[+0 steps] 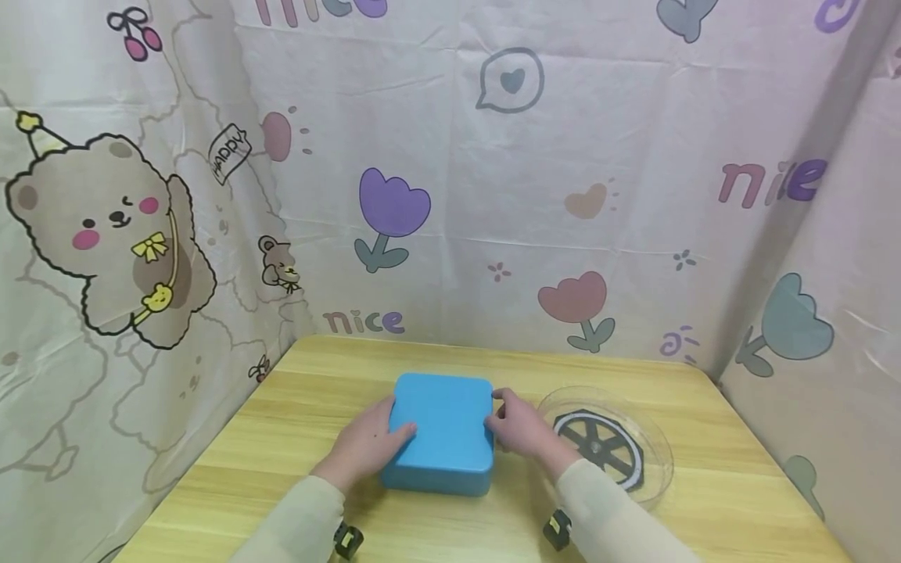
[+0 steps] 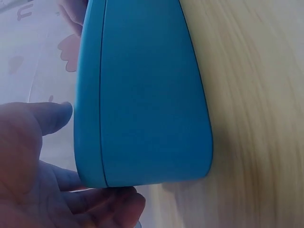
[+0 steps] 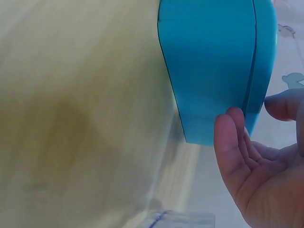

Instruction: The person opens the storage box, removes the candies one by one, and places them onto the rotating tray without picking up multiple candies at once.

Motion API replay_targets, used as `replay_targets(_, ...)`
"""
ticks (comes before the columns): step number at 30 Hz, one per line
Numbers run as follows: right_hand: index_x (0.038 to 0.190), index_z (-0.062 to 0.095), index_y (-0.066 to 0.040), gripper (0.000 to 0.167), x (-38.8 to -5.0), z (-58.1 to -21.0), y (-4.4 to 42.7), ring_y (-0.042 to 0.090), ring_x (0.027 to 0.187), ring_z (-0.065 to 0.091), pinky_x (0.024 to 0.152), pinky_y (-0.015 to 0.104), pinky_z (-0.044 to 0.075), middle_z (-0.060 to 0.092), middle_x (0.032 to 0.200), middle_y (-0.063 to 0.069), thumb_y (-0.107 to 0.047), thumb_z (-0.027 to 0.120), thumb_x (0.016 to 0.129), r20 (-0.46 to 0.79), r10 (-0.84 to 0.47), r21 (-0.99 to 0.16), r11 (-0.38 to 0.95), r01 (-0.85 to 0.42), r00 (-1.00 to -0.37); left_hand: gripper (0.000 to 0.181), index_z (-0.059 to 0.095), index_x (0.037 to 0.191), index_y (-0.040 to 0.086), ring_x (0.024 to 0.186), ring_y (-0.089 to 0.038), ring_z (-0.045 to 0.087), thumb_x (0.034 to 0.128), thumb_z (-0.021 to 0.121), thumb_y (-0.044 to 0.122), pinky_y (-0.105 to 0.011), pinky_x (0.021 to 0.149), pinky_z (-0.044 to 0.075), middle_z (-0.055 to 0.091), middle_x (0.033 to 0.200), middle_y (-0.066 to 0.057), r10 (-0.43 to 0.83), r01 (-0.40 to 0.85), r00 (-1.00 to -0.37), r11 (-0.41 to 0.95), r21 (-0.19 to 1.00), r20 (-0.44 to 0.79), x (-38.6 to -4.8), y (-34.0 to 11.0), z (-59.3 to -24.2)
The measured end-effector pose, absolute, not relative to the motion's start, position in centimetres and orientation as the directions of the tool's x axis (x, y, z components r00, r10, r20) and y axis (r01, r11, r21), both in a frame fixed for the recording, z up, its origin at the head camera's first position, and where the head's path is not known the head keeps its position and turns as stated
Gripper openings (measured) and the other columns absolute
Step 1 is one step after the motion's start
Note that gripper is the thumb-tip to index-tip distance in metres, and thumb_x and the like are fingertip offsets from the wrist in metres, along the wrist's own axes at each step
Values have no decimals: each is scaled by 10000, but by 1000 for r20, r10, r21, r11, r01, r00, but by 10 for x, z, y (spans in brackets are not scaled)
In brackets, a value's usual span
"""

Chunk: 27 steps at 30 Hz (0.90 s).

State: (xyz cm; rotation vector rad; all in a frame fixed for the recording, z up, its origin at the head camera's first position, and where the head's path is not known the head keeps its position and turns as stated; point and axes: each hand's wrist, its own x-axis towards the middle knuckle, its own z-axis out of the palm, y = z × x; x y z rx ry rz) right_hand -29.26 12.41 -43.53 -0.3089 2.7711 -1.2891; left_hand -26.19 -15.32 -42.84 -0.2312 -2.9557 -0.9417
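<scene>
A blue lidded box [image 1: 442, 479] sits on the wooden table. My left hand [image 1: 362, 444] holds its left side, thumb over the top edge and fingers along the side. At the right edge, my right hand [image 1: 521, 424] pinches the blue lid [image 1: 443, 418] between thumb and fingers. In the right wrist view, the seam below the lid [image 3: 268, 45] widens near the fingertips. The left wrist view shows the seam as a thin, even line on the box [image 2: 152, 95]. What is inside the box is hidden.
Right of the box, behind my right forearm, lies a round clear plastic dish [image 1: 665, 461] with a black, spoked, wheel-like piece [image 1: 597, 447] in it. A printed curtain [image 1: 450, 258] hangs along the table's back edge and both sides. Each wrist carries a small black device.
</scene>
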Motion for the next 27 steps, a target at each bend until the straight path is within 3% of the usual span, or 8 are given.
replay_targets(16, 1515, 350, 42, 601, -281, -440, 123, 209, 739, 604, 644, 383, 588, 560, 961, 114, -116, 597, 991, 21, -217, -866, 484, -126, -976, 724, 436, 1485, -73, 1366, -468, 413, 1000, 576, 446, -628, 1084, 348, 454, 1489, -283, 122, 159, -987, 841, 517, 105, -264, -149, -425)
replay_targets(27, 1492, 418, 42, 500, -277, -429, 121, 215, 812, 641, 694, 360, 593, 566, 1182, 179, -61, 534, 1016, 44, -191, -889, 441, -126, -981, 729, 422, 1493, -72, 1354, -470, 423, 1000, 575, 444, -628, 1075, 360, 446, 1487, -294, 122, 159, -987, 847, 507, 105, -266, -150, -417)
